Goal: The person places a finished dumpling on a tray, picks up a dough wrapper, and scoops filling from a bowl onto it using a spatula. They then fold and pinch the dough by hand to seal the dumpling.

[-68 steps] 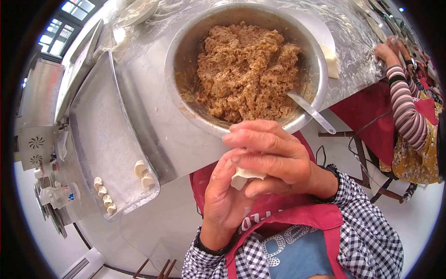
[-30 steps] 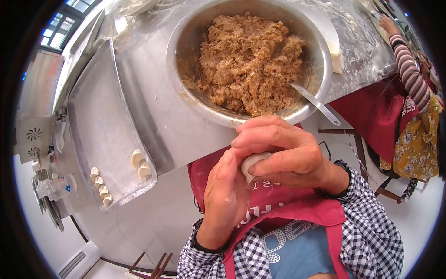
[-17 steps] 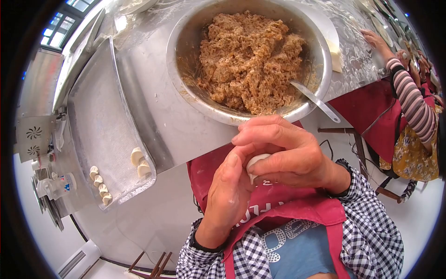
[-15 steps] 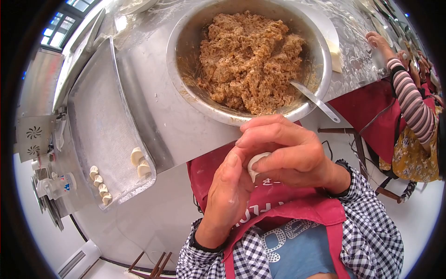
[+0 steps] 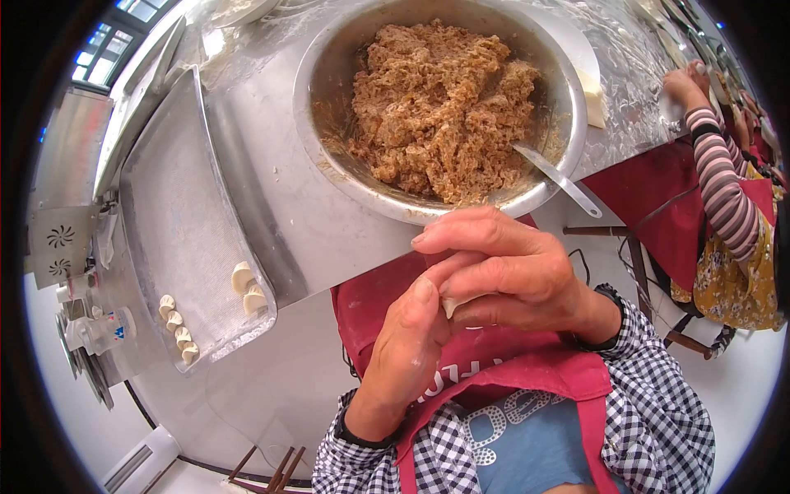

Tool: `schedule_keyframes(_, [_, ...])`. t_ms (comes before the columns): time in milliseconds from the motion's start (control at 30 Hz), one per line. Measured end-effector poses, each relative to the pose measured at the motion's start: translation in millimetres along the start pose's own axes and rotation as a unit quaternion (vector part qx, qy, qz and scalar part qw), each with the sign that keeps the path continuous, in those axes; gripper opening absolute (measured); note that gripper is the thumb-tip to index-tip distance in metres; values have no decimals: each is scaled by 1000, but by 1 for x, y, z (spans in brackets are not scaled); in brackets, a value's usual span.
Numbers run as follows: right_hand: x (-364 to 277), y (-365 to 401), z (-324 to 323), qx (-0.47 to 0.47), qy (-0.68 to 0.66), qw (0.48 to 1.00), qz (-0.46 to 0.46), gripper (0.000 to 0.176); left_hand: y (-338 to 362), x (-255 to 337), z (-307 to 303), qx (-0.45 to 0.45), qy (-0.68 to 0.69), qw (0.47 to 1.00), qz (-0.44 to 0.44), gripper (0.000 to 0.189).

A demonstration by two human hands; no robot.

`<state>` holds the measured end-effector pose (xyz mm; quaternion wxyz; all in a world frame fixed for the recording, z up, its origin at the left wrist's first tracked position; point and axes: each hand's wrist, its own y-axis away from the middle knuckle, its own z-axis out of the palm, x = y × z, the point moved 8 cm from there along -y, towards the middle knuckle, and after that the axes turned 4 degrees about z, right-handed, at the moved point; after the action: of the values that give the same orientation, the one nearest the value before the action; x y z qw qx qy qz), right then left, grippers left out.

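Observation:
Both hands come together in front of the apron, closed around a small white dumpling (image 5: pixel 450 305). Only a sliver of its dough shows between the fingers. My left hand (image 5: pixel 407 342) cups it from the left with the thumb pointing up. From the right, my right hand (image 5: pixel 514 272) curls its fingers over the dough and hides most of it. Just beyond the hands stands a large metal bowl (image 5: pixel 309 152) of brown minced filling (image 5: pixel 444 107). A flat-handled metal utensil (image 5: pixel 568 185) leans on its near right rim.
On the left lies a metal tray (image 5: pixel 185 214) with several shaped dumplings (image 5: pixel 174 321) near its front end. A plastic jug (image 5: pixel 103 329) is beyond it. At the right, a person in a striped sleeve (image 5: pixel 724 181) works at the floury table (image 5: pixel 629 90); a stool (image 5: pixel 634 263) stands below.
My right fingers have folded further over the dumpling, so less of it shows. At the right, the other person's hands have drawn together, and the striped sleeve has shifted.

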<state>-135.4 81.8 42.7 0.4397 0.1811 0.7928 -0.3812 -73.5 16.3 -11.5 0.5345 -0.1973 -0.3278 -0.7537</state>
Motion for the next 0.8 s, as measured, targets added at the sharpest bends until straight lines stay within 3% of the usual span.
schedule_keyframes(200, [1, 1, 1, -35, -26, 999, -23, 24, 0, 0, 2, 10, -33, 999, 4, 61])
schedule_keyframes(367, [-1, 0, 1, 8, 10, 1000, 8, 19, 0, 1, 2, 12, -40, 999, 2, 63])
schedule_keyframes(600, [-1, 0, 1, -14, -3, 999, -29, 21, 1, -1, 2, 14, -32, 999, -9, 63])
schedule_keyframes(667, [-3, -4, 1, 13, 24, 1000, 6, 20, 1, 2, 4, 1, -51, 999, -6, 63])
schedule_keyframes(800, [-2, -3, 0, 25, -15, 1000, -11, 20, 2, -2, 0, -26, -29, 999, -15, 62])
